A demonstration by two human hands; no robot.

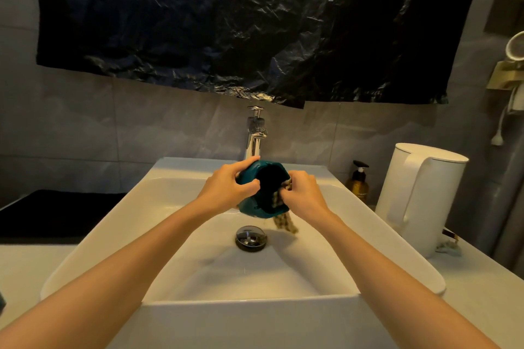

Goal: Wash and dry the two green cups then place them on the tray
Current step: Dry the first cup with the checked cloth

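While it is tipped on its side with the dark mouth turned toward the near side, the green cup point(249, 209) is held in the air above the far half of the white sink point(326, 238), just in front of the chrome faucet point(254, 137). The left hand point(226, 187) grips the cup's left side, fingers curled over its top and thumb on the rim. The right hand point(304, 193) pinches a checked cloth point(285, 223) against the rim on the right; the cloth's loose end hangs below the cup. Under them sits the round drain plug point(251, 238). Right of the basin stand an amber pump bottle point(358, 184) and, nearer, a white kettle point(419, 195). A dark mat point(51, 212) lies to the left, and a black plastic sheet point(226, 22) covers the far wall.
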